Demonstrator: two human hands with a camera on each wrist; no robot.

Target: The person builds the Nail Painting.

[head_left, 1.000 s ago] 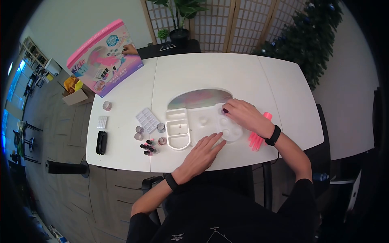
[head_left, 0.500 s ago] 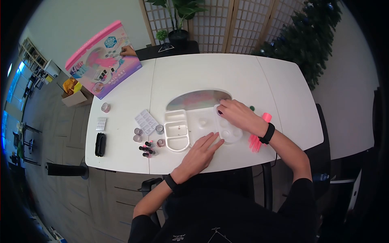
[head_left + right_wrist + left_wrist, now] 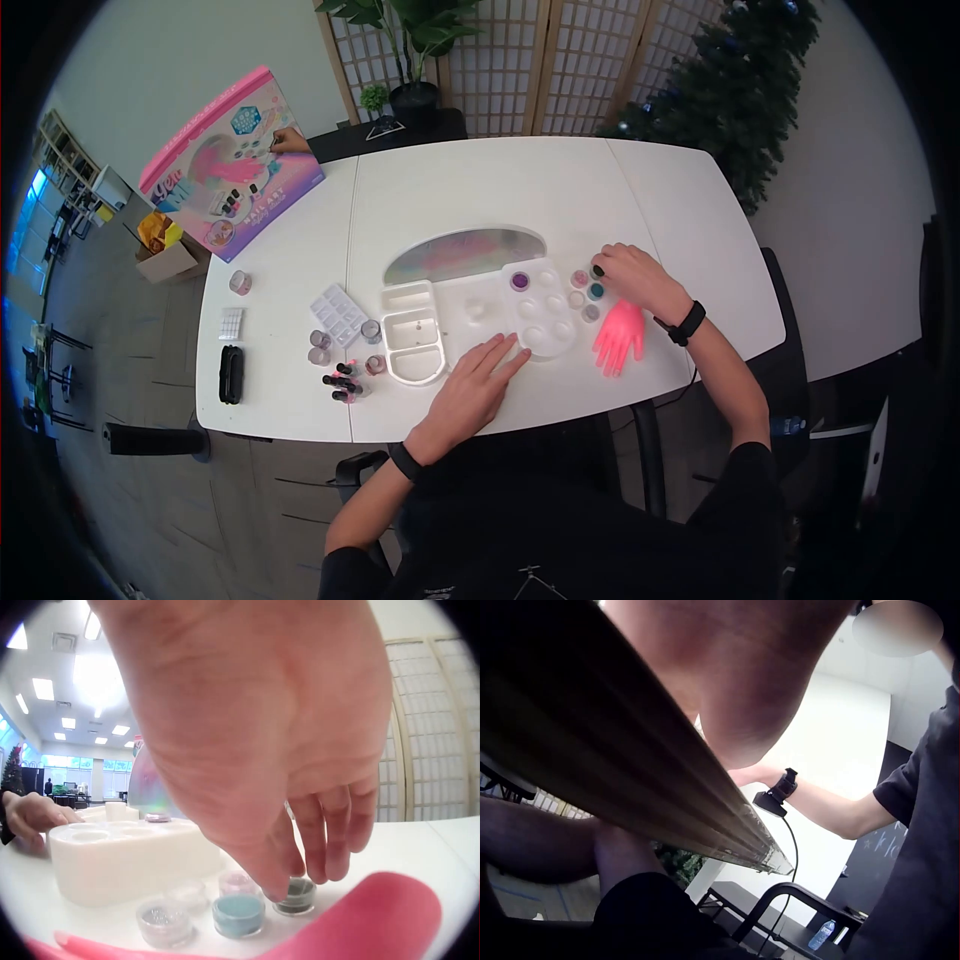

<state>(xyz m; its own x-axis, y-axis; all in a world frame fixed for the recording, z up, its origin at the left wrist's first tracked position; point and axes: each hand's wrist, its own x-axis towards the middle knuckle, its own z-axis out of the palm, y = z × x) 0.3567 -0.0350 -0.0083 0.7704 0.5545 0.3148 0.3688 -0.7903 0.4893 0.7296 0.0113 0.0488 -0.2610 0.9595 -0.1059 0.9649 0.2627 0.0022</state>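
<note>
My right hand [image 3: 640, 278] reaches over a cluster of small glitter jars beside the white holder. In the right wrist view its thumb and fingers pinch a dark green jar [image 3: 300, 895] at table level. A teal jar [image 3: 238, 915] and a clear glittery jar [image 3: 163, 924] stand close by. The white holder [image 3: 543, 318] has round wells, and a purple jar [image 3: 520, 282] sits in its upper-left one. My left hand [image 3: 470, 385] rests with extended fingers at the holder's near-left edge. The left wrist view shows mostly the table's underside and an arm.
A pink plastic hand [image 3: 622, 335] lies right of the holder. To the left are a white compartment tray [image 3: 414, 345], nail polish bottles [image 3: 343, 383], more jars, a white mold [image 3: 339, 314] and a black case [image 3: 231, 375]. A curved mirror [image 3: 465, 256] stands behind; a product box [image 3: 235, 165] is back left.
My right hand has moved right, from the holder's upper-left well to the jar cluster. The purple jar now shows in that well. My left hand stays by the holder; the head view has shifted slightly.
</note>
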